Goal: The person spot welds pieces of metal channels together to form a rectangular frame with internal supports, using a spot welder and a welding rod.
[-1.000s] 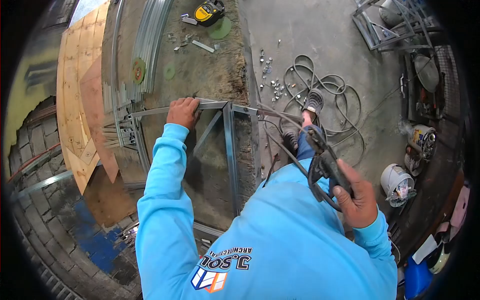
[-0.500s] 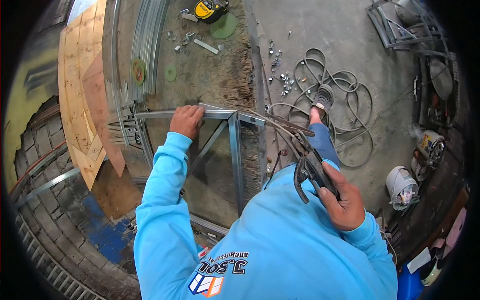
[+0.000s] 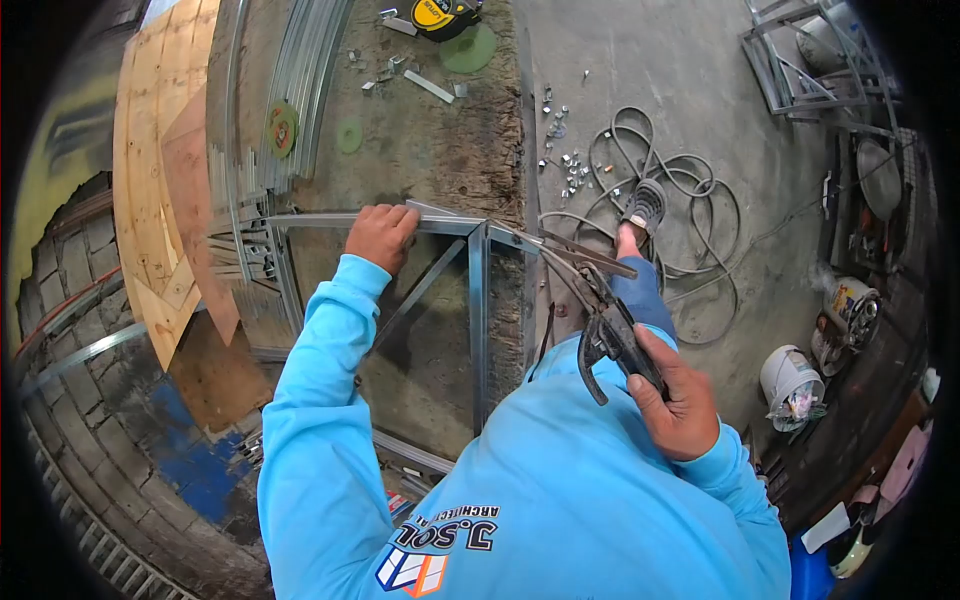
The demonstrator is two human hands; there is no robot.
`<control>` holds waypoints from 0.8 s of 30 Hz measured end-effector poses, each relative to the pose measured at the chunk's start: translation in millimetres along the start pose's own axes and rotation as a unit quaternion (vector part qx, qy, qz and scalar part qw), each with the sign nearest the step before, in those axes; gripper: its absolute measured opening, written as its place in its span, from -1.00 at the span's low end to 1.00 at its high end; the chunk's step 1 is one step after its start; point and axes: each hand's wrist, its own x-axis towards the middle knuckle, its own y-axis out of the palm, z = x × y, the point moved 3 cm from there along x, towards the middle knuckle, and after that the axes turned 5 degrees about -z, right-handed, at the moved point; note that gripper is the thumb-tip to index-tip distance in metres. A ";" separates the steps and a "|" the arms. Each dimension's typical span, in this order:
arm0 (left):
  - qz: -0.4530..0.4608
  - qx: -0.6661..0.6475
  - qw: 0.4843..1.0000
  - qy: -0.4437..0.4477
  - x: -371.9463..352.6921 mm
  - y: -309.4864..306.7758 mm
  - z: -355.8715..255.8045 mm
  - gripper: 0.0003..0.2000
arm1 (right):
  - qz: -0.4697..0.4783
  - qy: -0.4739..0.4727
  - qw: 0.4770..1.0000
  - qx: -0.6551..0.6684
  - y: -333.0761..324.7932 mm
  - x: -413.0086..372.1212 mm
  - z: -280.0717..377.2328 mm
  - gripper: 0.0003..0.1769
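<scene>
My left hand point(image 3: 382, 238) is closed over the top bar of a grey metal frame point(image 3: 478, 320), fingers wrapped round the bar left of its corner. A diagonal brace runs inside the frame below that hand. In front of my body, my right hand point(image 3: 682, 398) grips a black welding electrode holder point(image 3: 618, 345) by its handle, the curved lever sticking out to the left. Its front end points up and left, towards the frame's upper right corner. A dark flat strip point(image 3: 590, 256) crosses near the holder's front.
On the worn wooden bench lie a yellow tape measure point(image 3: 440, 16), green discs point(image 3: 468, 48) and long metal channels point(image 3: 310, 90). A looped cable point(image 3: 712, 200) and metal offcuts point(image 3: 574, 175) cover part of the floor near my foot. At right stands a white bucket point(image 3: 790, 375).
My view has shifted slightly, so the bench appears further right. The electrode holder has moved a little to the left relative to my body. My left hand still grips the frame.
</scene>
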 end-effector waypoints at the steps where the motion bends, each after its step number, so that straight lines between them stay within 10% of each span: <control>1: -0.001 -0.001 1.000 -0.001 -0.1 0.3 -0.2 -0.63 | 0.001 0.000 1.000 -0.001 1.5 -0.3 0.1 -0.44; 24: 0.013 -0.001 1.000 -0.009 1.6 -3.3 -8.1 -0.70 | -0.001 -0.014 1.000 -0.011 12.1 3.2 -2.8 -0.43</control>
